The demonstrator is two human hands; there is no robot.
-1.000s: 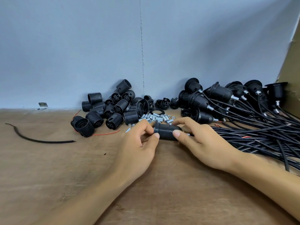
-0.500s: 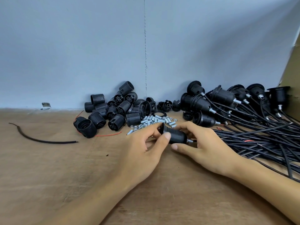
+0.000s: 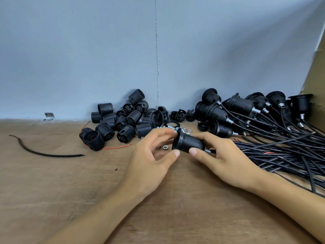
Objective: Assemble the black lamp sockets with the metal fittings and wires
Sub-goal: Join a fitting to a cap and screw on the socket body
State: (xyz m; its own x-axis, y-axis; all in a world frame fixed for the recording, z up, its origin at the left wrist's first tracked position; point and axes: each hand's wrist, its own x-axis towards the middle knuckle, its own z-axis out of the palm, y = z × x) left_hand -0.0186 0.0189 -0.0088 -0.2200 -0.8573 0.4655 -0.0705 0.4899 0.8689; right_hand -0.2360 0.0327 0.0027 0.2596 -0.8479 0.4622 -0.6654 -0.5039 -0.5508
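Black ribbed plastic lamp socket (image 3: 189, 142) is held low over the brown wooden desk (image 3: 70, 191), pinched at its flanged end by the thumb and fingers of the left hand (image 3: 151, 161) and gripped round its body by the right hand (image 3: 226, 159). Behind the hands lie small silver metal fittings (image 3: 184, 130), with a heap of loose black socket shells (image 3: 123, 120) to the left and finished sockets on black wires (image 3: 246, 110) to the right.

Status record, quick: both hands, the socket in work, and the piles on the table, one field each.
left hand: pinches socket's wide rim
right hand: grips socket's body
socket: between both hands, metal fitting at right end
empty shells: piled behind, left
wired sockets: heaped right
nuts: scattered around hands
wire scrap: alone, far left
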